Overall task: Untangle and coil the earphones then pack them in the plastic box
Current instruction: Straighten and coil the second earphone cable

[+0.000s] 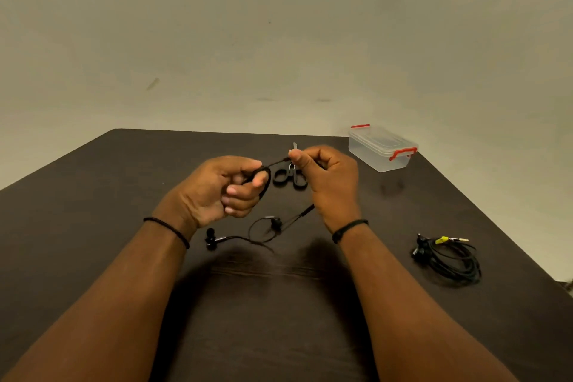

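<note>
Left hand (226, 186) and right hand (325, 174) each pinch thin black earphones (263, 228) cord, looped, above dark woodgrain surface (93, 195); clear rectangular plastic box (379, 149) beyond right hand.

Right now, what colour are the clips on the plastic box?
Red clips on the clear plastic box, in the head view.

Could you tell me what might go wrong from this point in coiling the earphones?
1. The earbuds trail loose on the table while the left hand and right hand wind the cable; they could snag or re-knot.
2. The plastic box looks latched, so packing may loosen the coil.
</note>
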